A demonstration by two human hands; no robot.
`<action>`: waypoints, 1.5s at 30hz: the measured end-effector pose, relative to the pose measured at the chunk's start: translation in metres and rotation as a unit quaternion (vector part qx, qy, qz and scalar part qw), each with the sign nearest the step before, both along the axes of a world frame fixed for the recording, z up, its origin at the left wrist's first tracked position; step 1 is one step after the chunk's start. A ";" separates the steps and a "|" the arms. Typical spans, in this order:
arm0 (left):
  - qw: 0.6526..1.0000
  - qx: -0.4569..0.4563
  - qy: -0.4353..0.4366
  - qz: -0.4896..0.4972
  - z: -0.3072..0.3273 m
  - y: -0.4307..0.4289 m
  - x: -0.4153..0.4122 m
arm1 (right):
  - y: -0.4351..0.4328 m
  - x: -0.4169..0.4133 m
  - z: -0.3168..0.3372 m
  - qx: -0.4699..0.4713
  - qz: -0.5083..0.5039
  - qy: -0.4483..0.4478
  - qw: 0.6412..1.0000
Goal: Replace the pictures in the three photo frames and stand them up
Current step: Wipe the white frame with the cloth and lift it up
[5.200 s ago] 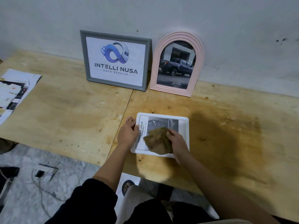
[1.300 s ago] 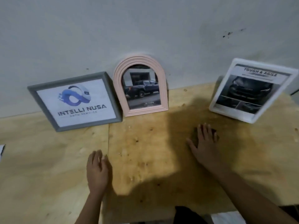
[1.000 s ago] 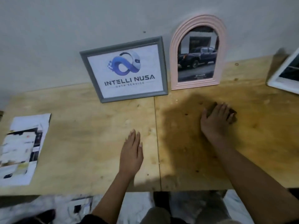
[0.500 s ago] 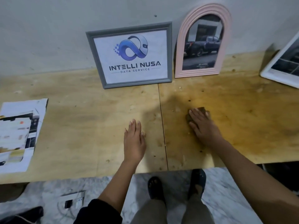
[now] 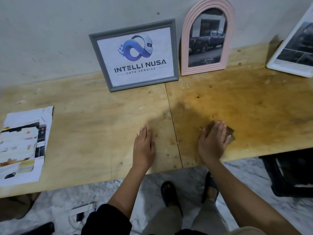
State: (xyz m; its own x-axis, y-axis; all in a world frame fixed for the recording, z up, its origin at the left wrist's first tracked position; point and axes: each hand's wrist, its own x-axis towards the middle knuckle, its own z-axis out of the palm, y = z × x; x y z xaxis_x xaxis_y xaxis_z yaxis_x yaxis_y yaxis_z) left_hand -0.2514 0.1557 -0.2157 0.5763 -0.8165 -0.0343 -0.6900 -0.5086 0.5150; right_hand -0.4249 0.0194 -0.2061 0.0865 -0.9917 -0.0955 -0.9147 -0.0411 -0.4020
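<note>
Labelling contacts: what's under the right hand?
A brown cloth, flat on the table beneath the right hand. Only its edges past the fingers show; the rest is covered by the hand.

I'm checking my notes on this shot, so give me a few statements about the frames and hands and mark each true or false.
1. The grey frame stands upright by the wall. True.
2. The pink arched frame lies flat on the table. False: it stands upright beside the grey frame.
3. The right hand presses flat on a brown cloth. True.
4. The left hand holds the papers. False: it rests flat on the table; the papers lie apart, further left.
</note>
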 end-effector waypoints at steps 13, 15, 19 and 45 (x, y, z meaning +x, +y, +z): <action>1.000 0.008 0.018 -0.007 0.009 0.016 -0.010 | 0.054 -0.011 0.009 0.081 0.389 -0.137 0.907; 1.000 -0.004 0.026 0.011 0.009 0.015 -0.015 | 0.053 -0.022 0.012 0.031 0.269 -0.162 0.949; 0.997 -0.049 0.041 0.031 0.008 0.016 -0.031 | 0.052 -0.026 0.021 0.092 0.158 -0.167 0.969; 0.642 -0.316 0.693 0.084 0.177 -0.079 -0.033 | -0.014 0.033 0.177 0.263 0.156 -0.523 0.796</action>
State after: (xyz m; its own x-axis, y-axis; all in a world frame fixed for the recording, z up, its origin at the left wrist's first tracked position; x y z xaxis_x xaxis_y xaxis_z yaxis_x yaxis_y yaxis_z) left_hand -0.2847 0.0767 -0.0382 0.4314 -0.8506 -0.3007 0.6919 0.0980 0.7153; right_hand -0.3923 0.0052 -0.0295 0.6257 -0.7529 -0.2041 -0.0472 0.2246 -0.9733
